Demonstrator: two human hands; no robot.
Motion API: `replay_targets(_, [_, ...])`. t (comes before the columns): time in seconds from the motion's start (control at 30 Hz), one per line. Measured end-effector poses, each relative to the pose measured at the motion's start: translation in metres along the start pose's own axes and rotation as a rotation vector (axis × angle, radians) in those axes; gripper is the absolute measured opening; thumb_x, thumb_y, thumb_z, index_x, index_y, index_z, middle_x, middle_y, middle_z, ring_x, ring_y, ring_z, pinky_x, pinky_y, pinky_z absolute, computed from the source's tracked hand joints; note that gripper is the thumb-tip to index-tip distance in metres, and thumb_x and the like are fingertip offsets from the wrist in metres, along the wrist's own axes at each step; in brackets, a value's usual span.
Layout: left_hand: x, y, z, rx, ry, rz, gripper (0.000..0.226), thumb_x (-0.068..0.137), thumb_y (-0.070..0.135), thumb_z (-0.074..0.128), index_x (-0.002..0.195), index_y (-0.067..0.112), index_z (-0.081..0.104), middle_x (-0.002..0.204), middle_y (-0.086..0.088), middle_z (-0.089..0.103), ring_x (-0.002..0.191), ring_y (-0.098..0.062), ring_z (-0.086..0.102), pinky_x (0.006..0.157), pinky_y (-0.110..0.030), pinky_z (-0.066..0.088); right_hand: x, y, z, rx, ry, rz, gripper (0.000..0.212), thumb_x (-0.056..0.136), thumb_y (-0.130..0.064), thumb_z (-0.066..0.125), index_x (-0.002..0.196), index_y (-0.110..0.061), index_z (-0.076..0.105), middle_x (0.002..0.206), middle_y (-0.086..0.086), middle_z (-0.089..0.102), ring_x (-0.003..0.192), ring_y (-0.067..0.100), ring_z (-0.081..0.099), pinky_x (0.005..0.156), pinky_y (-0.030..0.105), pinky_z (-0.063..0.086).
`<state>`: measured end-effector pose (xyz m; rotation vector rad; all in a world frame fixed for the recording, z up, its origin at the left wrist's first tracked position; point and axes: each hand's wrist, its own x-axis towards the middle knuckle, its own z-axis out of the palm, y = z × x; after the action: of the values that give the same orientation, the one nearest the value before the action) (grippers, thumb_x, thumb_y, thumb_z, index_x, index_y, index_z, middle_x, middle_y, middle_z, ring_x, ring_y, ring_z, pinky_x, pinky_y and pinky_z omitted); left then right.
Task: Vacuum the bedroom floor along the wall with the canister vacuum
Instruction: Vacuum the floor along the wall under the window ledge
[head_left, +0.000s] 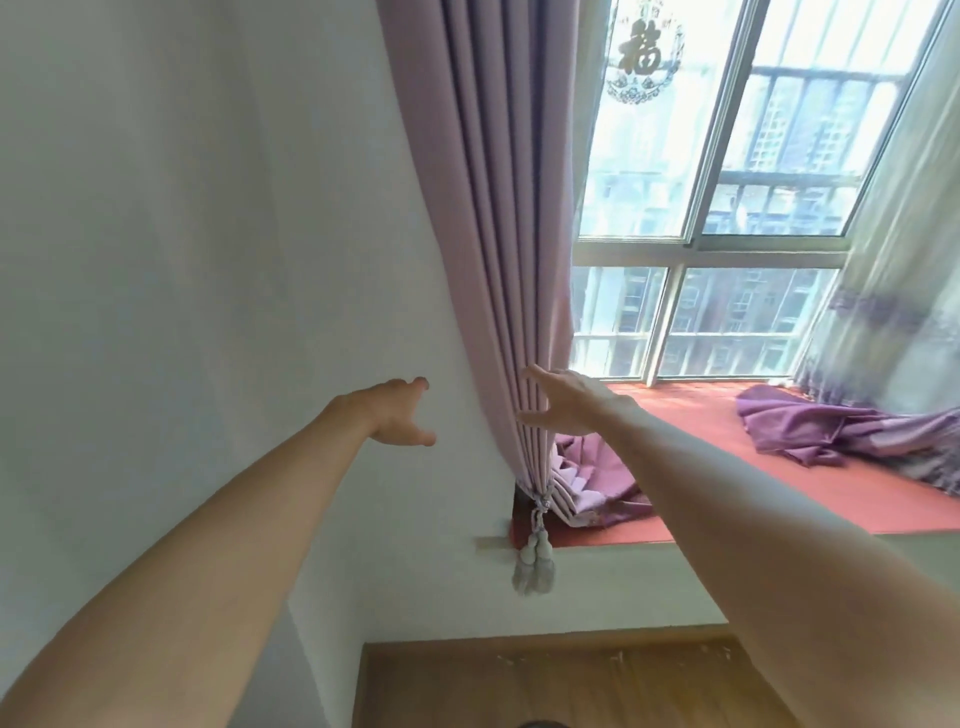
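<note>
The canister vacuum is not in view (I expect a stiff wand to grip and a bendy hose), while left hand (400, 415) and right hand (563, 402) reach to the pink curtain (498, 208), fingers (535, 375) spread and empty.

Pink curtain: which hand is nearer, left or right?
Right. The right hand is at the folds of the pink curtain, fingertips seemingly touching; the left hand is spread before the wall, left of it, apart.

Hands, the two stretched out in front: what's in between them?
In the head view, between the left hand and right hand lie a strip of white wall and the pink curtain.
</note>
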<state>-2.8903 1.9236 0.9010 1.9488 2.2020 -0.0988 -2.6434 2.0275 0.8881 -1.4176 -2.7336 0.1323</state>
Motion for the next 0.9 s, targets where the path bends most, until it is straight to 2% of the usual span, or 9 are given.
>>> replay_targets(0.07, [0.018,0.024,0.007,0.007,-0.017,0.035,0.095,0.081,0.057,0.063,0.154,0.021,0.014,0.152,-0.009,0.035,0.136,-0.029,0.042,0.108,-0.043,0.041,-0.010,0.028,0.008,0.036,-0.028,0.037,0.073,0.092,-0.056,0.060,0.150,-0.027,0.028,0.116,0.011,0.061,0.095,0.027,0.062,0.077,0.042,0.055])
replay_targets(0.17, [0.039,0.056,0.019,0.013,-0.024,0.093,0.093,0.085,0.052,0.063,0.155,0.015,0.014,0.156,-0.012,0.032,0.141,-0.028,0.037,0.110,-0.040,0.038,-0.023,0.065,0.021,0.056,-0.039,0.097,0.072,0.093,-0.053,0.060,0.151,-0.025,0.028,0.129,0.012,0.059,0.105,0.028,0.060,0.078,0.037,0.049])
replay_targets(0.27, [0.059,0.079,0.036,0.001,-0.044,0.135,0.094,0.086,0.050,0.064,0.156,0.013,0.013,0.157,-0.013,0.032,0.143,-0.027,0.035,0.112,-0.038,0.036,-0.034,0.094,0.035,0.058,-0.061,0.122,0.071,0.095,-0.051,0.059,0.152,-0.024,0.029,0.133,0.011,0.057,0.102,0.024,0.055,0.078,0.035,0.045])
replay_targets(0.37, [0.079,0.099,0.058,-0.016,-0.066,0.161,0.093,0.086,0.049,0.065,0.155,0.011,0.016,0.155,-0.014,0.036,0.141,-0.028,0.037,0.112,-0.039,0.036,-0.035,0.122,0.059,0.085,-0.094,0.134,0.069,0.094,-0.051,0.060,0.149,-0.023,0.031,0.137,0.015,0.053,0.111,0.029,0.058,0.084,0.039,0.050])
replay_targets(0.53, [0.106,0.119,0.106,-0.031,-0.109,0.180,0.087,0.085,0.047,0.066,0.150,0.007,0.024,0.150,-0.015,0.042,0.138,-0.029,0.040,0.111,-0.038,0.037,-0.033,0.159,0.105,0.102,-0.126,0.156,0.066,0.093,-0.051,0.061,0.147,-0.023,0.036,0.138,0.011,0.058,0.120,0.031,0.057,0.090,0.038,0.046])
replay_targets(0.7, [0.126,0.128,0.173,-0.046,-0.206,0.191,0.085,0.085,0.046,0.066,0.150,0.008,0.026,0.152,-0.014,0.040,0.139,-0.029,0.040,0.112,-0.040,0.036,-0.036,0.181,0.177,0.182,-0.246,0.196,0.062,0.086,-0.058,0.060,0.136,-0.026,0.040,0.129,0.010,0.062,0.117,0.032,0.058,0.095,0.046,0.050])
replay_targets(0.8, [0.134,0.129,0.219,-0.044,-0.272,0.208,0.083,0.085,0.047,0.065,0.150,0.010,0.027,0.152,-0.013,0.040,0.137,-0.029,0.041,0.111,-0.042,0.039,-0.047,0.188,0.225,0.198,-0.323,0.251,0.065,0.089,-0.056,0.060,0.141,-0.025,0.038,0.133,0.013,0.058,0.122,0.033,0.055,0.099,0.046,0.047])
replay_targets(0.9, [0.141,0.126,0.267,-0.031,-0.347,0.215,0.088,0.086,0.049,0.064,0.153,0.014,0.020,0.156,-0.011,0.034,0.141,-0.029,0.037,0.111,-0.046,0.040,-0.060,0.190,0.274,0.215,-0.394,0.292,0.068,0.091,-0.057,0.058,0.145,-0.023,0.035,0.137,0.013,0.055,0.124,0.033,0.053,0.099,0.045,0.047])
